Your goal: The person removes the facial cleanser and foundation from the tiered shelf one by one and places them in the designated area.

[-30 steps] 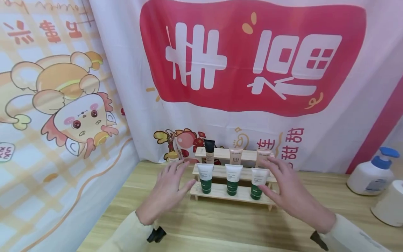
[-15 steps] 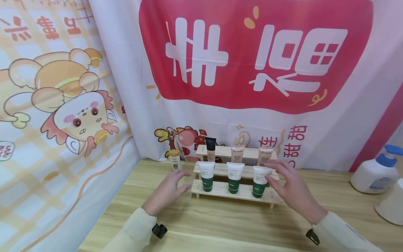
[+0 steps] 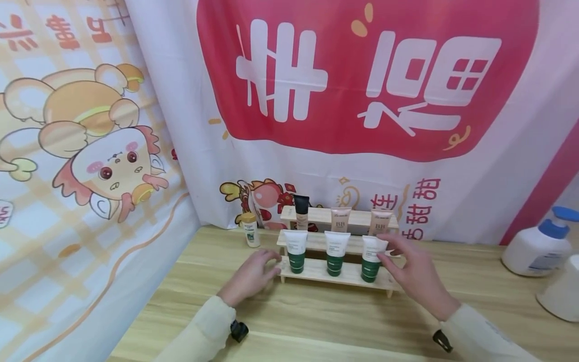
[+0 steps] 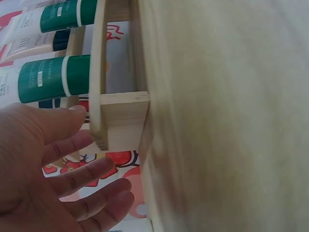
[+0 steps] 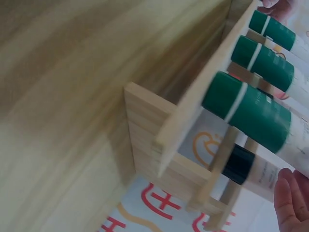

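Observation:
A three-tier wooden rack (image 3: 312, 272) stands on the table. Three white-and-green tubes stand along its bottom tier, among them the right green tube (image 3: 370, 259), the middle one (image 3: 335, 254) and the left one (image 3: 296, 251). Behind them are a black-capped tube (image 3: 301, 213) and two pink BB tubes (image 3: 340, 220). My left hand (image 3: 253, 275) is at the rack's left end, fingers spread and holding nothing; the left wrist view shows its thumb close to the wood. Beside the right green tube is my right hand (image 3: 418, 271), thumb and forefinger near its upper part; contact is unclear.
A small yellow-capped bottle (image 3: 250, 230) stands left of the rack. On the far right are a blue-topped pump bottle (image 3: 538, 247) and a white cylindrical object (image 3: 561, 291). A printed cloth (image 3: 271, 161) hangs behind, another along the left.
My left hand has moved right and down to the rack's end, uncovering the yellow-capped bottle. My right hand has shifted slightly, staying by the right green tube. The rack has not visibly moved.

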